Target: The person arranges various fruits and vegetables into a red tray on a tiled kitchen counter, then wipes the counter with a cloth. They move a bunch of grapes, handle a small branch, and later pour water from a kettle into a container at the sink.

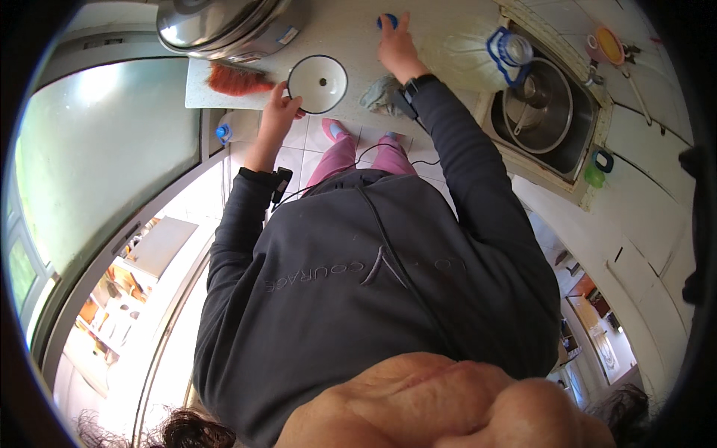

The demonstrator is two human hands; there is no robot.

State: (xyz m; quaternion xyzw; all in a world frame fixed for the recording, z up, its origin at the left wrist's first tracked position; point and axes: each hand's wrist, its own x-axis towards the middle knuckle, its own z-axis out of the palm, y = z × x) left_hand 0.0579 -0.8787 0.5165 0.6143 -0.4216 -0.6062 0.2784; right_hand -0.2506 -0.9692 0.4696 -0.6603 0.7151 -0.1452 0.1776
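A white funnel [332, 91] with a dark rim and a small hole in its middle is gripped at the edge by my left hand [279, 118]. It is above the near edge of the worktop. My right hand [399, 56] reaches to the far side, with a fingertip over a small round blue cap [387, 20]; another finger sticks out beside it. A clear plastic jug [478, 56] with a blue handle is to the right of that hand, its mouth showing no cap. A crumpled grey-green cloth [379, 95] lies below my right wrist.
A large metal pot [224, 26] stands at the back left, with a red-bristled brush [235, 79] in front. At the right, a metal basin [556, 112] sits in the sink [590, 123]. A blue-capped container [224, 133] is at the left, below worktop level.
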